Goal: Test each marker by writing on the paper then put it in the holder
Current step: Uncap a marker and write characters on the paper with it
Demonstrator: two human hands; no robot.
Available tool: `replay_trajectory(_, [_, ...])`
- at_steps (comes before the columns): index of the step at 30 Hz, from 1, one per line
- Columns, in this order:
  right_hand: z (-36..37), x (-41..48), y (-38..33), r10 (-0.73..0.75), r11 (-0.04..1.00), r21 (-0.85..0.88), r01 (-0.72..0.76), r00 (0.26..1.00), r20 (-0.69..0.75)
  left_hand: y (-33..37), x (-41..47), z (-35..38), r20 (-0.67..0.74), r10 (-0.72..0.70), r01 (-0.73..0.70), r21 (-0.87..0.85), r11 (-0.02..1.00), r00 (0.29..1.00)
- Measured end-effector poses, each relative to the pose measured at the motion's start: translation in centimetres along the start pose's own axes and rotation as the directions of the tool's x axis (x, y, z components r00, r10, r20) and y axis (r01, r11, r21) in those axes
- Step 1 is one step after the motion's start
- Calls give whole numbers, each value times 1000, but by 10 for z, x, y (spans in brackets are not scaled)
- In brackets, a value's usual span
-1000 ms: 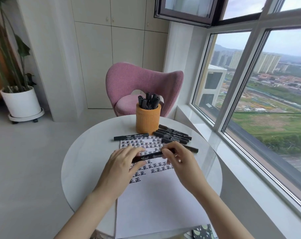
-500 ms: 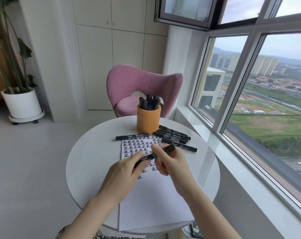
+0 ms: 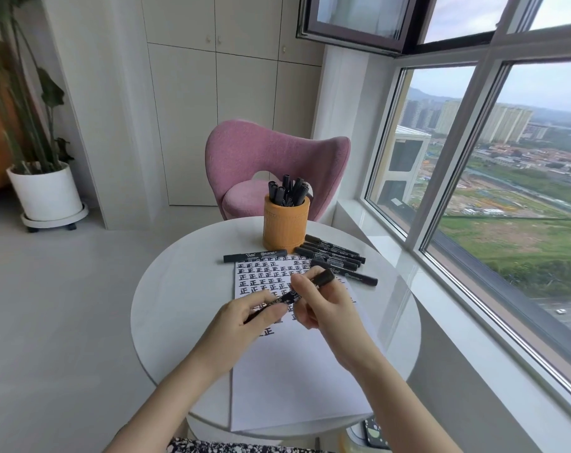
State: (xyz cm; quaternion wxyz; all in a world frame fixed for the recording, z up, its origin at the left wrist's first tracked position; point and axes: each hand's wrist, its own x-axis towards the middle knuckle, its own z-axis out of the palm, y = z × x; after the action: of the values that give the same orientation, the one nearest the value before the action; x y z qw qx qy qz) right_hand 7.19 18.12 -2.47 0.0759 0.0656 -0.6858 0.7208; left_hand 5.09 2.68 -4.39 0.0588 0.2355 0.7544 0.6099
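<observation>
Marker (image 3: 290, 296) over paper (image 3: 294, 380) — left hand (image 3: 244, 325) grips barrel, right hand (image 3: 326, 308) pinches far end.

Soft daylight from the big window (image 3: 522, 207) on my right makes everything bright. The round table (image 3: 166, 305) has a pale glare near its right edge. Straight window frames bend toward the picture's corners, and the plant (image 3: 22, 109) is slightly blurred.

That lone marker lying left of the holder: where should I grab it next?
Pinch the lone marker mid-barrel from above, fingers across its width. It lies flat along the paper top edge, clear of the other markers, so both long sides look free.
</observation>
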Motion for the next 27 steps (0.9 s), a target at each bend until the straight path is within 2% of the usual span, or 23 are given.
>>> replay_trajectory(3, [2, -1, 2, 24, 999, 43, -22, 999, -32, -4, 0, -3, 3, 22, -22, 44, 999, 1000])
replay_trajectory(6, [4, 2, 3, 101, 990, 106, -99, 995, -18, -11, 1, -5, -7, 35, -34, 145, 989, 999])
replay_trajectory(9, [6, 6, 6, 178, 980, 96, -177, 984, -11, -12, 3, -4, -20, 68, -63, 189, 980, 998])
replay_trajectory(12, [4, 8, 7, 202, 977, 79, -197, 978, -56, -17, 3, -8, -33, 59, -52, 181, 982, 998])
replay_trajectory(16, [-8, 9, 7, 219, 971, 121, -206, 970, -104, -32, 5, -20, -137, 24, -14, 78, 997, 990])
replay_trajectory(19, [-5, 9, 11, 227, 974, 15, -228, 960, -166, -37, 5, -22, -179, 45, -30, 82, 996, 983])
replay_trajectory(23, [5, 10, 23, 105, 972, -179, -151, 964, -245, -41, 4, -20, -226, 50, -30, 92, 995, 973])
replay_trajectory(27, [8, 13, 33, 19, 955, -277, -106, 953, -301, -46, 4, -21, -292, 26, -10, 57, 998, 956])
